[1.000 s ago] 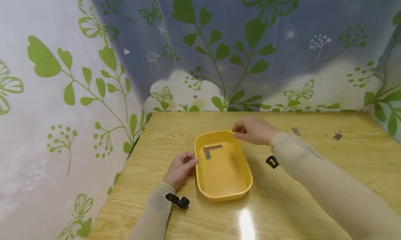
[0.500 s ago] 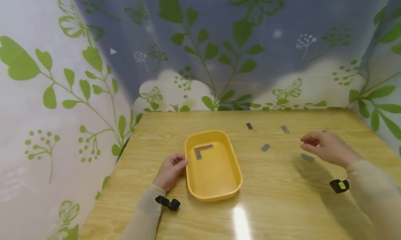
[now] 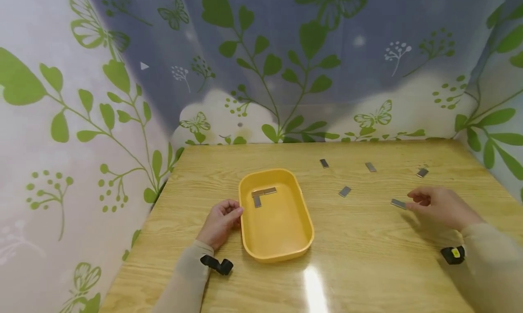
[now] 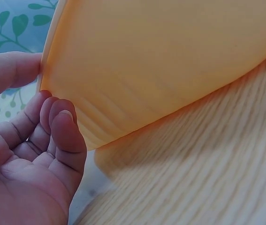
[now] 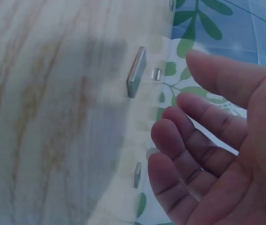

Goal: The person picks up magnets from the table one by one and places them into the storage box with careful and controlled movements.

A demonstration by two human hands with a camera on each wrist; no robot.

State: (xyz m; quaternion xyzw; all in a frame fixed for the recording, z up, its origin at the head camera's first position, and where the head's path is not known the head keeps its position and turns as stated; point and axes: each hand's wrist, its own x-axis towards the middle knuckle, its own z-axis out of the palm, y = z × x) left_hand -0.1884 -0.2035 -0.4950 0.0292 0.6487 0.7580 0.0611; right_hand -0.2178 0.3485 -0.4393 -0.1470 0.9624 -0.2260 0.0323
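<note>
My left hand (image 3: pixel 219 222) pinches the left rim of a yellow plastic tray (image 3: pixel 278 233); in the left wrist view the thumb lies at the rim and the curled fingers (image 4: pixel 67 129) against the outer wall. Inside the tray, towards its far left, lie a few small grey metal bars (image 3: pixel 257 201). My right hand (image 3: pixel 443 207) is low over the table on the right, thumb and fingers apart, fingertips right by another grey metal bar (image 3: pixel 398 204). The right wrist view shows nothing between the fingers, with that bar (image 5: pixel 137 72) just off the fingertips.
Several more grey bars lie scattered right of the tray: a dark one (image 3: pixel 324 163), a tilted one (image 3: pixel 345 191), one further back (image 3: pixel 370 167) and one at the far right (image 3: pixel 422 172). A leaf-patterned curtain (image 3: pixel 245 77) borders the wooden table (image 3: pixel 351 258).
My right hand has left the tray's far rim, swung right over the table and come down beside a grey bar. The left hand stays on the tray; the head view has shifted right.
</note>
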